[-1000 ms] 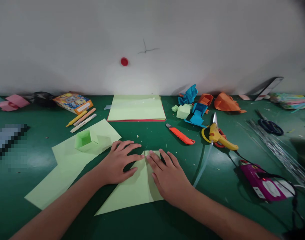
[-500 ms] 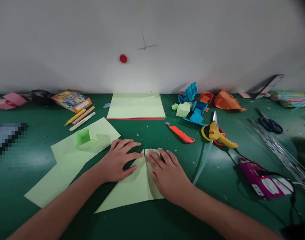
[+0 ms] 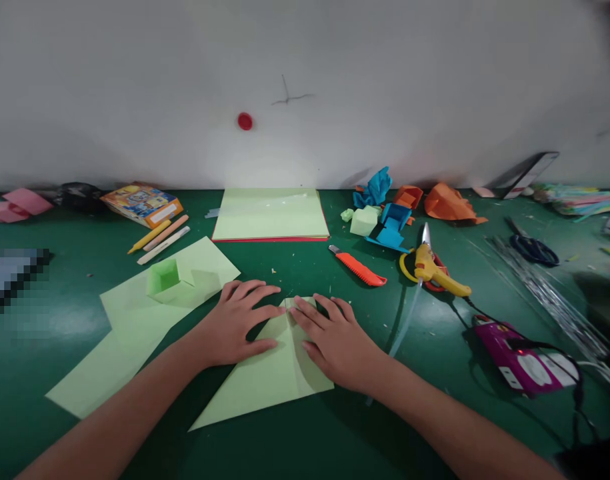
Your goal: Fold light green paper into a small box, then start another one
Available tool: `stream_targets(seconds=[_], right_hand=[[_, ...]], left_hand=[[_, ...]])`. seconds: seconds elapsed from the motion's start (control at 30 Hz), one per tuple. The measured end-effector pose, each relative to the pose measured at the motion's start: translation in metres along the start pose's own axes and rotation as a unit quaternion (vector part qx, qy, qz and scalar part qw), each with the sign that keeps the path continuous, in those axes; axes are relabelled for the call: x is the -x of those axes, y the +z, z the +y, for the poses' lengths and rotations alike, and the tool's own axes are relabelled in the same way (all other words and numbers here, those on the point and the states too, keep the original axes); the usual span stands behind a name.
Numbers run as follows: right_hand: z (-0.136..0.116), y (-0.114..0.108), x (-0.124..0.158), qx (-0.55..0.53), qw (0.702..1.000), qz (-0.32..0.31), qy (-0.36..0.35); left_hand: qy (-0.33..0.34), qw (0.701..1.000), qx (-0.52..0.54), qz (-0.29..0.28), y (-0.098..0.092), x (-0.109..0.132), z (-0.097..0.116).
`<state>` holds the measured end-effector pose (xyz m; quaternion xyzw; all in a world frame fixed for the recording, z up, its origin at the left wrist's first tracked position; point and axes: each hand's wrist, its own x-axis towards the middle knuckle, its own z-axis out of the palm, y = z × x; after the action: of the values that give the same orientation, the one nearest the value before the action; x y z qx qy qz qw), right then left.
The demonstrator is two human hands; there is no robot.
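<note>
A pale green sheet of paper [image 3: 265, 383] lies on the green table in front of me, with a folded flap and a crease down its middle. My left hand [image 3: 237, 323] rests at its upper left edge, fingers spread, thumb and index finger on the paper. On the right part of the sheet my right hand [image 3: 335, 343] lies flat, its fingertips by the top of the crease. Left of my left hand, a small green paper box [image 3: 167, 283] sits on other pale green paper pieces [image 3: 129, 333].
A stack of green sheets [image 3: 269, 213] lies by the wall. To the right are an orange cutter knife [image 3: 357, 265], a yellow glue gun [image 3: 437, 270] over scissors, a purple power box [image 3: 522, 360] with cables, and crumpled paper [image 3: 449, 202]. Markers [image 3: 157, 233] and a carton [image 3: 142, 203] stand left.
My right hand has pressed the raised right part of the sheet flatter, and more of its lower right corner shows. My left hand has barely moved.
</note>
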<state>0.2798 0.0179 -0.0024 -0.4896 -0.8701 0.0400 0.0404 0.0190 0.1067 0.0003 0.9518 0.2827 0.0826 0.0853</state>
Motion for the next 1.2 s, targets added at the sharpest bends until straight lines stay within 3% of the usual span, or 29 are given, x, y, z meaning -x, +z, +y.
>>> stream_targets(seconds=[0.27,0.6,1.2], right_hand=[[0.0,-0.004,-0.002,-0.025,0.999,0.0,-0.021],[-0.009,0.003,0.006,-0.009,1.0,-0.008,0.026],[-0.014,0.003,0.009,-0.033,0.998,-0.03,0.043]], left_hand=[[-0.006,1.0,0.002,-0.006,0.001,0.001,0.001],[-0.006,1.0,0.003,-0.009,0.0,0.001,0.001],[0.005,1.0,-0.002,0.009,0.002,0.001,0.0]])
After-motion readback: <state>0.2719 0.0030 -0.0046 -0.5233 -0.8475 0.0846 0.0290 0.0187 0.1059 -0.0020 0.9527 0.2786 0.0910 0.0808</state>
